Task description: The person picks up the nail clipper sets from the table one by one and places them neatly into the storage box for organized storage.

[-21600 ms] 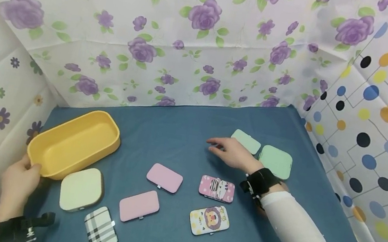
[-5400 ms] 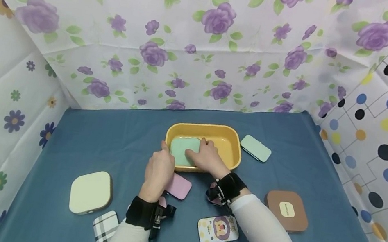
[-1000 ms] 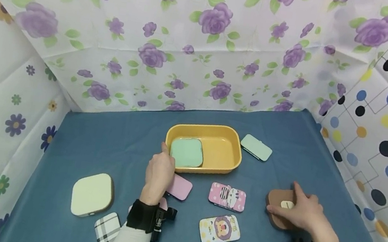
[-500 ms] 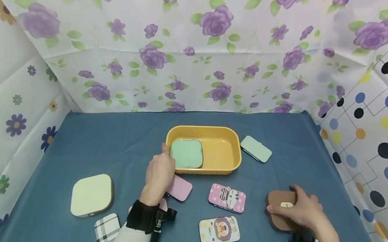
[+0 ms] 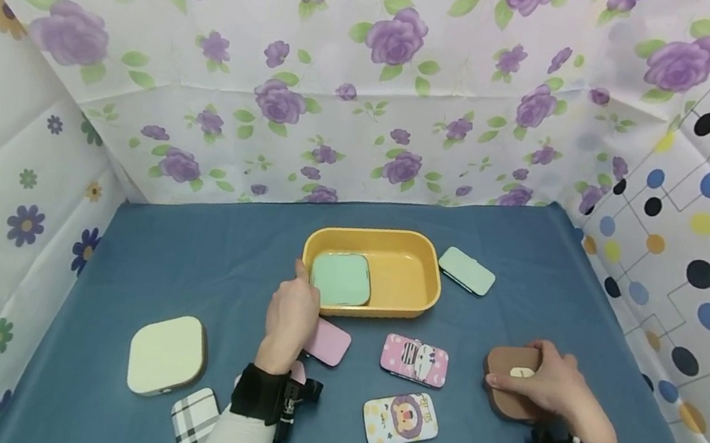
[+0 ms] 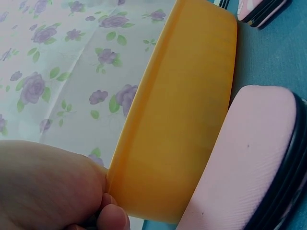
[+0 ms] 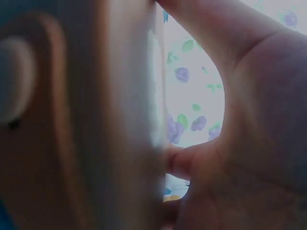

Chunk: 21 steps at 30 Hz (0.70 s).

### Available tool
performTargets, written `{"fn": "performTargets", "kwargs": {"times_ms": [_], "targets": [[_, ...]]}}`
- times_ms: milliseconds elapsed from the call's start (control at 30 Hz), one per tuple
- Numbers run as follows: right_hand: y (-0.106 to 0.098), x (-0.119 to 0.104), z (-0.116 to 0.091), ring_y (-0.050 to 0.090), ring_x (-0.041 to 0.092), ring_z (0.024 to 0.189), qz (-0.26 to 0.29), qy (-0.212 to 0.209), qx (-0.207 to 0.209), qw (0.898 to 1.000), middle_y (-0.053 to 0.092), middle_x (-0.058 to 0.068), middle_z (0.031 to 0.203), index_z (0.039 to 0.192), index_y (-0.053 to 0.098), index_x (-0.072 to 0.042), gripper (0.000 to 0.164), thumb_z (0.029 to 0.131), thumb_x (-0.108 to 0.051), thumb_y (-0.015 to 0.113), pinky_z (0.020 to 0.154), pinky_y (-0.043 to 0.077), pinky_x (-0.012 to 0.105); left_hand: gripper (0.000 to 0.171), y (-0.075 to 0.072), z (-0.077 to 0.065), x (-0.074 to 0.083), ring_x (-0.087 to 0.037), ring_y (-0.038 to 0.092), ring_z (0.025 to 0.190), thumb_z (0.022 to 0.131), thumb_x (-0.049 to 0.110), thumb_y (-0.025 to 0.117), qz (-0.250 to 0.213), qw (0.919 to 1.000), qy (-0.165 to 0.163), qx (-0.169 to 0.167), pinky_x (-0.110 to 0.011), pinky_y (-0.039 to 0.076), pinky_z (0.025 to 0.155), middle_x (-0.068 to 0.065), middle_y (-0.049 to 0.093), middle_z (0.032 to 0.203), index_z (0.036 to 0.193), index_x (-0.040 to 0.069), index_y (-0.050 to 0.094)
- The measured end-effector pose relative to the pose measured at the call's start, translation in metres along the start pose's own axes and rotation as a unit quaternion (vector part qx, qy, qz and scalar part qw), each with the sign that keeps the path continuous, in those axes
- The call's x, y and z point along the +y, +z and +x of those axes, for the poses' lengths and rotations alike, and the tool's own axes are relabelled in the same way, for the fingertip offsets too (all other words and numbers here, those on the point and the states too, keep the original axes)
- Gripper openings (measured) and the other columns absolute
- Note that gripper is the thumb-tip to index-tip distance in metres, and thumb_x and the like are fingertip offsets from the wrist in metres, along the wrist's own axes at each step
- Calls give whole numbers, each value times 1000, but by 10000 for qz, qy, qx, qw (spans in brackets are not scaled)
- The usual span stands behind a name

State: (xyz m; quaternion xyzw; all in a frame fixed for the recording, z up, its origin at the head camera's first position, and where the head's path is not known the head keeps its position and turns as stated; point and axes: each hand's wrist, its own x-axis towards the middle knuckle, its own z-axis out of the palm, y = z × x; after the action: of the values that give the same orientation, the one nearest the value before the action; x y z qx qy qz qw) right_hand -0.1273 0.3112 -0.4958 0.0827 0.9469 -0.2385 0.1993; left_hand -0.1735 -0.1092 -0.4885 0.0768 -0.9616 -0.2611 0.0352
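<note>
With its thumb and fingers my left hand (image 5: 291, 318) pinches the left end of the yellow tray (image 5: 404, 278), whose wall (image 6: 177, 110) fills the left wrist view. A square mint-green case (image 5: 341, 279) lies flat in the tray's left half. At the right, my right hand (image 5: 553, 385) grips a rounded square brown case (image 5: 502, 359) with a cream label, thumb on the near-left side and fingers over the far edge. The case (image 7: 33, 158) looms blurred beside the palm in the right wrist view. A pink case (image 5: 329, 343) lies just below the left hand, partly covered by it.
A slim mint case (image 5: 467, 271) lies right of the tray. Nearer are a pink cartoon case (image 5: 415, 360), a lion-print case (image 5: 400, 420), a cream square case (image 5: 167, 356) and a plaid case (image 5: 195, 422). Another pink case is mostly hidden under the left wrist. Patterned sheets enclose the blue cloth.
The tray moved from far left to the centre, and the mint-green square case went into it. My right hand then left the tray for the brown case; over the last second little moves.
</note>
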Motion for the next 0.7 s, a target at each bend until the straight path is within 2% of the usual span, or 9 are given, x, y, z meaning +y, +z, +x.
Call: {"fn": "performTargets", "kwargs": {"times_ms": [233,700], "targets": [[6,4,4,55,39,99,286,-262,-2,9992,51,30,119,143,27,7,119,67,-71,78,76,49,49,58,-3,0,0,-17,32,34,102,15,46,-79,10000,-19,-38,-28,23,34,-7,45,49,154,-4,28],[7,9,6,55,39,101,327,-415,-44,9986,52,30,123,144,28,7,115,72,-68,77,78,48,51,58,-2,-1,0,-17,31,33,102,15,48,-22,10000,34,59,-27,22,34,-6,43,48,153,-4,30]]}}
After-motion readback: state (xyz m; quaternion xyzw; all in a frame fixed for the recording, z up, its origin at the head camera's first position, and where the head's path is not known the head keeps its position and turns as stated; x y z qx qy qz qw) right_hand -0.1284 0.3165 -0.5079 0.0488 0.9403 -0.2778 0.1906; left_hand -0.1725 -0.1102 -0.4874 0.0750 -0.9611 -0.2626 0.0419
